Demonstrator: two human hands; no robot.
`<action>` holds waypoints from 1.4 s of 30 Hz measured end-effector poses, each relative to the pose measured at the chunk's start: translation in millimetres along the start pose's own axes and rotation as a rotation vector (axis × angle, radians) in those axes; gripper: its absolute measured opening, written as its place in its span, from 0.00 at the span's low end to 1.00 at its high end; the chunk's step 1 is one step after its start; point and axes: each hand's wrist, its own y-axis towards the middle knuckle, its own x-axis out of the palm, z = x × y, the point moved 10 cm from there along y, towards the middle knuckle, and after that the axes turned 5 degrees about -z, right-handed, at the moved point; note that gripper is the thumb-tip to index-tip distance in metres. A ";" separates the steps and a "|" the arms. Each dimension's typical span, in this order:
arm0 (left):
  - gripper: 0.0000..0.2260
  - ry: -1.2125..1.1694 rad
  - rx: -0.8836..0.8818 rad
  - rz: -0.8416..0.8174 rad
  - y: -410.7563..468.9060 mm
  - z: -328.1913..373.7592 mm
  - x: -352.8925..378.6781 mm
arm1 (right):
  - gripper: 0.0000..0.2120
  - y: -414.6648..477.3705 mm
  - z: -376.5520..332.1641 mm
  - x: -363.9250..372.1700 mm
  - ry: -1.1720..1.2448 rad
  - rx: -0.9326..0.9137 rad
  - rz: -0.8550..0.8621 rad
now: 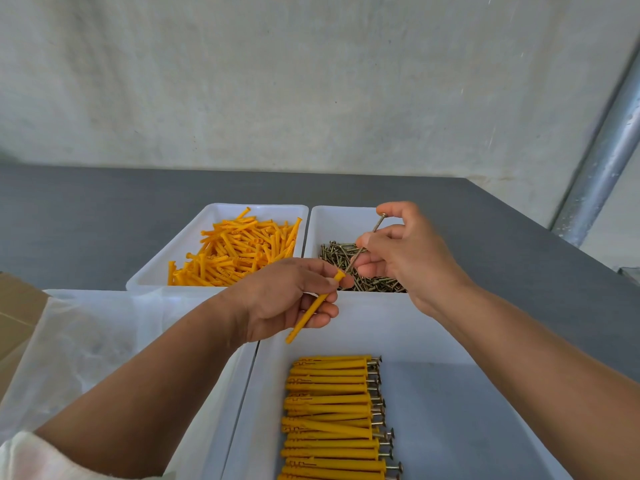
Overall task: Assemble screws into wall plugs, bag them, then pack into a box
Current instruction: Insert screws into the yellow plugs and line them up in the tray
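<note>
Both forearms are bare; a white sleeve (31,459) covers the left upper arm.

left hand (287,299) gripping plug (311,311), right hand (405,254) pinching screw (378,224), forearms converging

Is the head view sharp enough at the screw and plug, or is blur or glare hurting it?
Head view: soft even light, no harsh glare; screw and wall plug sharp; sleeve at lower left blurred; metal pole at right bowed by wide-angle distortion.

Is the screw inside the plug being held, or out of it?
Mostly out: the screw has only its tip at the mouth of the plug; nearly all its shank shows.
</note>
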 end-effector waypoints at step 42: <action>0.05 0.511 0.126 0.287 -7.7 24.4 -20.1 | 0.07 -33.9 -22.9 58.8 -1.168 -0.382 -0.404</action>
